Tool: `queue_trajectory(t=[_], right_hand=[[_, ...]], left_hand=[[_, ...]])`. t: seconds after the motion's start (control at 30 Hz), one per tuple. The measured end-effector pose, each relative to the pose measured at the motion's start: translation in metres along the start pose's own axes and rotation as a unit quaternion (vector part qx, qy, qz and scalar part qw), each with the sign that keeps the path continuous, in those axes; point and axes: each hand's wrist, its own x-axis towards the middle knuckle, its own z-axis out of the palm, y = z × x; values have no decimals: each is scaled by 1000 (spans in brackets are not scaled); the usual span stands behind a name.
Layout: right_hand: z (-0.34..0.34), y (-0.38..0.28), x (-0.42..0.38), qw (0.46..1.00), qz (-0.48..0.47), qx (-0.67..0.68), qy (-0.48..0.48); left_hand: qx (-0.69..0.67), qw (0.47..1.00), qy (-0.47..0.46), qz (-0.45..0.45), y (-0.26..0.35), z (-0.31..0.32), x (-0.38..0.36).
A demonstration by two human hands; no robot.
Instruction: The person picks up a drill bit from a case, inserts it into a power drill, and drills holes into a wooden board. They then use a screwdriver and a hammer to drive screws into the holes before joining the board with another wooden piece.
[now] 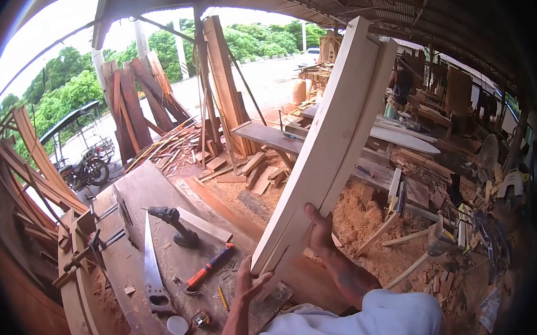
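A long built-up piece of pale wooden boards (317,145) stands tilted up in front of me, its far end leaning right. My left hand (253,282) grips its lower end, fingers wrapped around the edge. Higher up, my right hand (321,229) is closed on the right side, thumb over the face. On the workbench (133,188) to the left lie a cordless drill (179,226), a handsaw (154,270) and a hammer (211,268) with an orange-and-black handle. A pencil (222,298), a tape measure (201,319) and a round white disc (177,326) are near my left forearm.
Clamps (100,241) sit along the bench's left side. Wood shavings (362,225) cover the ground ahead, with offcuts (262,173) piled beyond. Planks (224,88) lean upright at the back. Another person (402,83) stands farther off among lumber. A motor tricycle (83,159) is parked outside.
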Motion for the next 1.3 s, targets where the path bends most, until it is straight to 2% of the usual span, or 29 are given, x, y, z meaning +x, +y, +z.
queue_trajectory(t=[0.07,0.13,0.33,0.4,0.43,0.53,0.6,0.67,0.93,0.97,1.0,1.07,1.13,1.2,1.27,1.3], right_hand=[[7,-7,-12,999,27,9,30],[8,-5,-24,992,125,16,-21],[-13,44,-76,963,255,-36,-73],[-24,46,-100,905,397,-75,-130],[-43,65,-113,852,504,-88,-110],[-56,88,-149,806,577,-66,-115],[-48,86,-159,751,646,-84,-109],[-61,103,-176,694,707,-69,-115],[-57,141,-218,623,749,-108,-198],[-54,146,-221,596,760,-137,-221],[-53,149,-220,573,766,-168,-238],[-44,156,-226,576,759,-184,-242],[-33,163,-233,548,767,-192,-275],[-21,165,-236,558,756,-196,-280],[-4,166,-227,508,767,-245,-306],[-2,166,-226,514,766,-245,-298]], left_hand=[[38,999,28,-17,22,-13,-31],[56,996,68,-31,36,-31,-59],[60,971,118,-197,53,-65,-153],[59,950,112,-286,44,-68,-194],[39,936,110,-331,43,-67,-213],[54,911,98,-397,46,-59,-265],[39,873,97,-476,50,-54,-292],[16,855,106,-507,52,-54,-312],[41,833,76,-547,35,-108,-336],[51,830,67,-551,32,-121,-336],[83,840,71,-532,27,-131,-338],[124,849,67,-510,20,-153,-336],[125,847,45,-515,16,-177,-329],[144,847,32,-510,7,-194,-324],[207,856,1,-474,0,-202,-315],[207,859,-7,-468,-5,-207,-310]])
